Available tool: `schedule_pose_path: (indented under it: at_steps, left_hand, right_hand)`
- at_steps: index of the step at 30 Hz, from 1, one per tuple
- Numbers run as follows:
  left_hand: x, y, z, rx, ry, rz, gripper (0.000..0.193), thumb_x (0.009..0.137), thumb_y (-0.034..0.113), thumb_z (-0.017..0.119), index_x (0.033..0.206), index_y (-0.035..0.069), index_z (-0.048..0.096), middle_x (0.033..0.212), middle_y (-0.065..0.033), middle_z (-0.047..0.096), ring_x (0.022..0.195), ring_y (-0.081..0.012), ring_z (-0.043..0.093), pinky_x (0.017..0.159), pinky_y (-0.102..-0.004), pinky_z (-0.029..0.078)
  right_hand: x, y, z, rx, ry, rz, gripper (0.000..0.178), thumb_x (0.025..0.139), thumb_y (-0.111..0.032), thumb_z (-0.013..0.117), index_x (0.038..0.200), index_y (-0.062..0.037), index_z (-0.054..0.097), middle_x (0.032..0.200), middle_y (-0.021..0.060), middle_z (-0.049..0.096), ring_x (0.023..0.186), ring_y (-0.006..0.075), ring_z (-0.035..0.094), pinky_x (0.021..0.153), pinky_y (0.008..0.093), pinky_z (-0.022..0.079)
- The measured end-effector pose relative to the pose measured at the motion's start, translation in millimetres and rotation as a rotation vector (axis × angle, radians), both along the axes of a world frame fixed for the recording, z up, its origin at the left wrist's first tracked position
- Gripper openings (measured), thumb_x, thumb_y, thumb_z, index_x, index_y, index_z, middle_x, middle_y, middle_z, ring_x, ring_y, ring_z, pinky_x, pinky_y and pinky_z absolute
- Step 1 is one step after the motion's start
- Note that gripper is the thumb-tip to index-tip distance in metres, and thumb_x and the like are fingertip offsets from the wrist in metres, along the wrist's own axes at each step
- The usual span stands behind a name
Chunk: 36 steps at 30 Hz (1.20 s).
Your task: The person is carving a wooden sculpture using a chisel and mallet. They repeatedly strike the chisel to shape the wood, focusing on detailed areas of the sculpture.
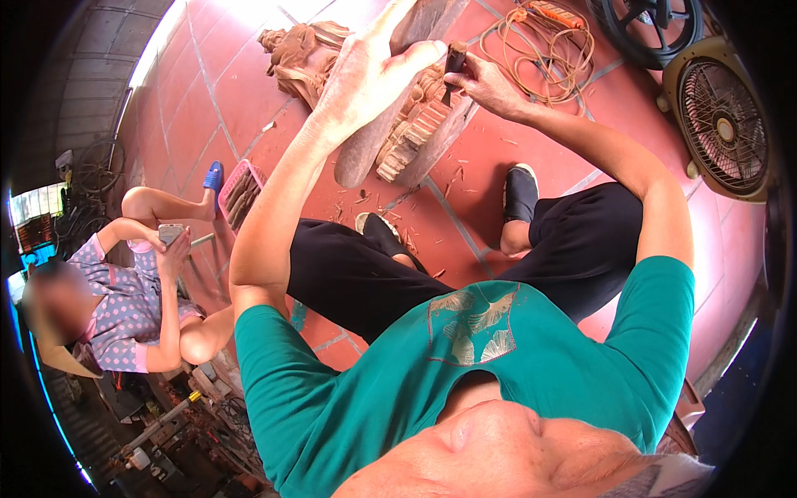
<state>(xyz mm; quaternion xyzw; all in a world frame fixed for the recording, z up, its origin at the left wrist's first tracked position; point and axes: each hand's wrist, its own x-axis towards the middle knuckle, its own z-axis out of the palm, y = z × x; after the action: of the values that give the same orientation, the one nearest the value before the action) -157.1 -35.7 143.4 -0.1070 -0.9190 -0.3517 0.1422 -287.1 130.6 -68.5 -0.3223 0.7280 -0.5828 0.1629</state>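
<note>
My right hand grips a chisel with a dark handle. Its blade points down at a carved wooden piece with ridged, scroll-like shapes. My left hand is stretched out above the same work, thumb reaching toward the top of the chisel handle. Some of its fingers run toward the upper edge of the picture, and nothing shows in its grasp. The carved piece lies between rounded wooden beams. Beyond my left wrist rests another carved wooden piece on the floor.
Wood chips litter the red tiled floor. At right stand a fan and a black wheel, near a coiled orange cord. At left, a person sits holding a phone, beside a pink basket of wood pieces.
</note>
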Motion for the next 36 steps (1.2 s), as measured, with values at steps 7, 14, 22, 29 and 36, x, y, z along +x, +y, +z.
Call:
schedule_pose_path:
  at_steps: [7, 14, 22, 29, 36]
  left_hand:
    - [-14.3, -5.1, -41.1, -0.123, -0.421, -0.007, 0.069, 0.091, 0.033, 0.067, 0.152, 0.014, 0.041, 0.138, -0.0219, 0.058, 0.124, -0.0306, 0.059, 0.105, -0.0407, 0.045]
    - [-16.5, -7.3, -34.7, -0.067, -0.239, -0.042, 0.07, 0.089, 0.033, 0.068, 0.151, 0.012, 0.042, 0.134, -0.0228, 0.06, 0.116, -0.0349, 0.064, 0.1, -0.0429, 0.049]
    - [-20.6, -7.6, -48.1, -0.257, -0.433, -0.031, 0.069, 0.088, 0.029, 0.064, 0.152, 0.017, 0.041, 0.123, -0.0243, 0.065, 0.11, -0.0375, 0.065, 0.098, -0.0438, 0.049]
    - [-20.6, -13.0, -53.9, -0.069, -0.49, -0.042, 0.072, 0.088, 0.033, 0.066, 0.153, 0.016, 0.041, 0.136, -0.0217, 0.059, 0.124, -0.0308, 0.058, 0.106, -0.0406, 0.043]
    - [-19.6, -26.7, -55.4, 0.051, -0.346, -0.02, 0.074, 0.089, 0.035, 0.069, 0.152, 0.011, 0.041, 0.143, -0.019, 0.056, 0.129, -0.0292, 0.055, 0.109, -0.04, 0.041]
  right_hand:
    - [-10.1, -3.5, -16.1, 0.05, 0.097, 0.004, 0.036, 0.093, -0.025, 0.069, 0.117, 0.0012, 0.061, 0.1, 0.0202, 0.072, 0.093, 0.033, 0.071, 0.081, 0.0405, 0.054]
    - [-14.2, -4.1, -14.1, -0.009, 0.05, 0.042, 0.039, 0.094, -0.029, 0.068, 0.119, 0.0005, 0.061, 0.102, 0.0182, 0.072, 0.088, 0.0288, 0.071, 0.079, 0.0392, 0.053]
    - [-9.9, -2.9, -3.8, 0.161, 0.083, 0.021, 0.042, 0.094, -0.034, 0.069, 0.115, 0.0016, 0.061, 0.095, 0.0151, 0.072, 0.082, 0.0243, 0.07, 0.074, 0.0376, 0.054]
    - [-18.4, 0.1, 12.0, 0.181, -0.249, 0.021, 0.038, 0.099, -0.03, 0.062, 0.118, 0.0028, 0.056, 0.1, 0.0129, 0.07, 0.086, 0.0198, 0.073, 0.065, 0.0324, 0.058]
    - [-19.1, -5.1, 3.1, 0.125, -0.105, 0.078, 0.031, 0.099, -0.021, 0.06, 0.117, 0.0034, 0.056, 0.098, 0.0126, 0.07, 0.082, 0.0168, 0.072, 0.061, 0.0303, 0.057]
